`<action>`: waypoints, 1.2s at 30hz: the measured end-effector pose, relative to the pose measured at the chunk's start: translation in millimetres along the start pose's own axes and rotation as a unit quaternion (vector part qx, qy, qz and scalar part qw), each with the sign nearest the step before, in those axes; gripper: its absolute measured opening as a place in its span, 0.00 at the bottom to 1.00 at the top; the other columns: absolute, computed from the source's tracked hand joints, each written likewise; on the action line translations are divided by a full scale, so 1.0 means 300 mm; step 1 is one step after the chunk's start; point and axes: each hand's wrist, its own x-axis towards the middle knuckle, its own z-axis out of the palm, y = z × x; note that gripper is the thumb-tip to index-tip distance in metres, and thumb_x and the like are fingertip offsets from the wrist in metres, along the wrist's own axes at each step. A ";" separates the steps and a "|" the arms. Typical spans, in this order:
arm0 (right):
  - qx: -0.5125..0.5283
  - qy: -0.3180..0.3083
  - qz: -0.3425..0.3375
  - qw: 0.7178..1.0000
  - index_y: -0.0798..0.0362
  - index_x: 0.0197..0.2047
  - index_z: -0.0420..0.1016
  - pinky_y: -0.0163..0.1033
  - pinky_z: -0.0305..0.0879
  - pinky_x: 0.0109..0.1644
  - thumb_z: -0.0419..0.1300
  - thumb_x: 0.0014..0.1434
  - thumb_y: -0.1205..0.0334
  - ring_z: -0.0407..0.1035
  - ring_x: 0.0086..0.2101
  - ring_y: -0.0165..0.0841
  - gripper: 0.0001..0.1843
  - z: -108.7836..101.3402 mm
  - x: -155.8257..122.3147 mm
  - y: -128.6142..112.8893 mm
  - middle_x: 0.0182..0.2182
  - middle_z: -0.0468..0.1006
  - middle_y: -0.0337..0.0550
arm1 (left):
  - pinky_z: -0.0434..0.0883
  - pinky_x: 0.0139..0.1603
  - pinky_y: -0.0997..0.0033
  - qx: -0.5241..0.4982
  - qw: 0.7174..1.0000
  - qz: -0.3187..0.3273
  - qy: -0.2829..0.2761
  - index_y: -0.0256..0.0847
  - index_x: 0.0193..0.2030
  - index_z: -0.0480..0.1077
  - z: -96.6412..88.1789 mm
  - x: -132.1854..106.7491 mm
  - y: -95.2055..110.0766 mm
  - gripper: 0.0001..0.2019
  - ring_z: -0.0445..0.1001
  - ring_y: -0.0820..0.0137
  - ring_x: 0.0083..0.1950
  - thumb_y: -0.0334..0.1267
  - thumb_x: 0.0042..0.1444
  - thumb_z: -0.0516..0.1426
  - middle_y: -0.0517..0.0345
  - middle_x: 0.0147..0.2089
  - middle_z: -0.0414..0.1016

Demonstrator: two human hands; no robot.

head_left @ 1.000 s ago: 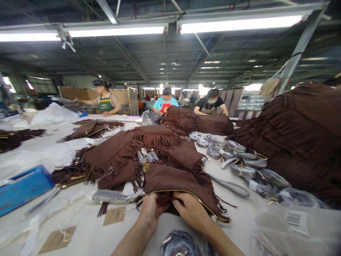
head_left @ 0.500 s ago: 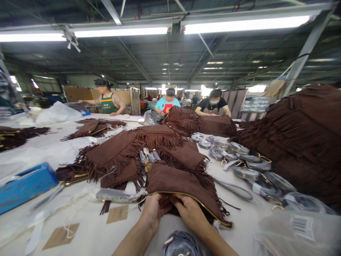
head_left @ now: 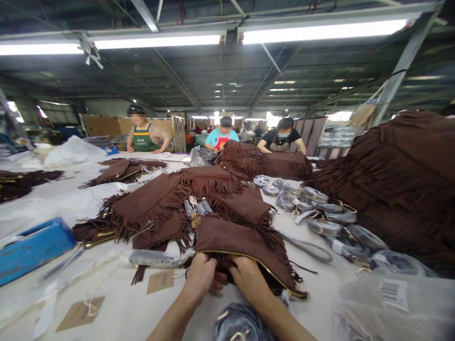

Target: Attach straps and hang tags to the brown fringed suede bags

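A dark brown suede-like fringed bag [head_left: 238, 237] lies before me, its gold-toothed zip undone along the near edge. My left hand [head_left: 202, 277] is closed at the left part of the opening, thumb at the zip edge and fingers curled under it. My right hand [head_left: 249, 274] holds the bag at the middle of the opening; its fingertips go inside and are hidden. Between my forearms sits a coiled grey strap in clear plastic [head_left: 241, 322]. A plastic-wrapped strip [head_left: 156, 258] and a brown card tag [head_left: 159, 281] lie left of the bag.
More fringed bags [head_left: 152, 194] lie beyond, and a tall pile of them [head_left: 401, 180] rises at right. Several wrapped straps [head_left: 327, 227] and a clear bag with a barcode label [head_left: 394, 293] lie at right. A blue box-shaped object [head_left: 35, 248] stands left. Three co-workers stand across the table.
The bag's mouth has opened wider, and my right fingers have gone further in. My left hand has shifted slightly left. The co-worker at far left has drawn an outstretched arm in.
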 end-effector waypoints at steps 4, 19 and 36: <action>-0.011 0.019 -0.019 1.000 0.51 0.44 0.78 0.50 0.61 0.57 0.54 0.55 0.71 0.71 0.46 0.44 0.17 -0.002 -0.007 0.020 0.42 0.80 0.48 | 0.56 0.10 0.79 0.151 0.987 0.040 -0.025 0.39 0.20 0.66 -0.017 -0.031 0.017 0.08 0.64 0.71 0.10 0.26 0.47 0.53 0.62 0.11 0.66; 0.150 0.025 -0.076 0.985 0.50 0.29 0.75 0.36 0.66 0.40 0.54 0.60 0.65 0.70 0.31 0.32 0.11 -0.034 -0.020 -0.019 0.27 0.76 0.39 | 0.59 0.26 0.77 0.360 0.860 0.331 -0.147 0.40 0.21 0.64 -0.017 -0.147 0.139 0.14 0.62 0.76 0.21 0.34 0.57 0.47 0.66 0.18 0.63; 0.170 -0.049 -0.059 0.982 0.52 0.33 0.78 0.33 0.65 0.37 0.59 0.60 0.61 0.68 0.27 0.29 0.07 -0.043 -0.009 0.024 0.27 0.77 0.36 | 0.60 0.32 0.74 0.514 0.804 0.135 -0.266 0.44 0.34 0.73 -0.129 -0.303 0.157 0.06 0.68 0.69 0.33 0.35 0.47 0.63 0.64 0.30 0.71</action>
